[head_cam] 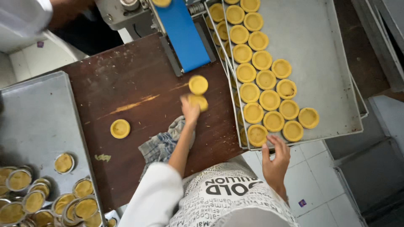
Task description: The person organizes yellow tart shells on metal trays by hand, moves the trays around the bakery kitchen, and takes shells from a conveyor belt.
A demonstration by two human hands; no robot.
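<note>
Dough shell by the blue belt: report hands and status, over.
Left hand on blurred dough shell. Right hand at tray edge. Second shell just beyond; cloth under forearm.

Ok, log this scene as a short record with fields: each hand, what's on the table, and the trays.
left hand: reaching across the brown table, fingers on a blurred yellow dough shell
right hand: resting at the near edge of the metal tray
tray contents: rows of pressed tart shells
table: one more shell by the blue conveyor belt, a lone shell, a checked cloth
lower left: filled round tins
</note>
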